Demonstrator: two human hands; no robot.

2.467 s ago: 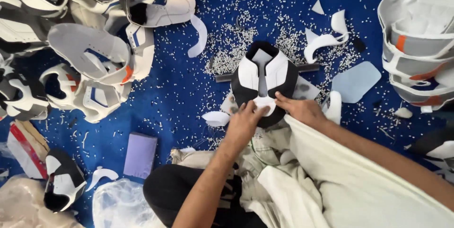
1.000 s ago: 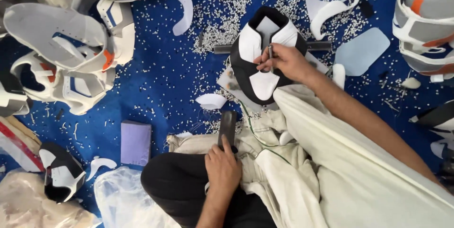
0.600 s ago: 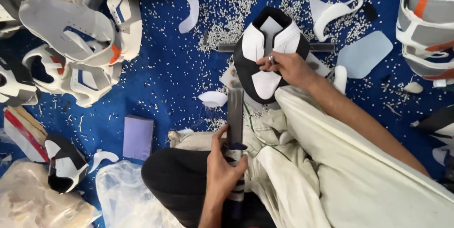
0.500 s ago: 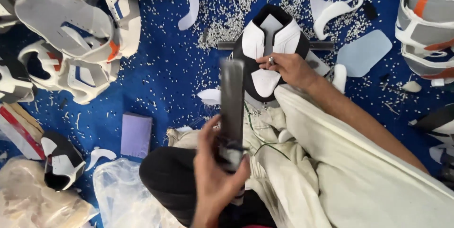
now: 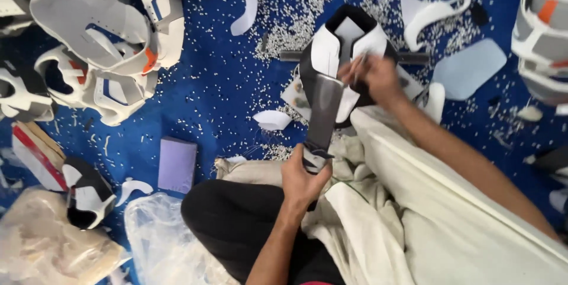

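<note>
Two hands are at work over a black-and-white shoe upper (image 5: 346, 54), which stands on a dark metal bar (image 5: 414, 58) on the blue floor (image 5: 219, 90), straight ahead of the knees. The left hand (image 5: 303, 180) is closed around the handle of a long flat dark tool (image 5: 324, 113), whose blade is raised toward the upper's front. The right hand (image 5: 374, 75) is blurred; its fingers seem pinched on something thin at the upper's top edge, though what is held cannot be told.

For a clean result, the upper is best kept steady on its bar by the right hand while the tool is brought in squarely, clear of those fingertips.

White punched bits (image 5: 290, 19) are scattered thickly around the bar. Finished uppers (image 5: 100, 54) are piled at the far left, more at the right edge (image 5: 541, 31). A lilac block (image 5: 177, 164), a clear plastic bag (image 5: 160, 243) and cream cloth (image 5: 378, 226) lie near the lap; the cloth is crowded close under the tool.
</note>
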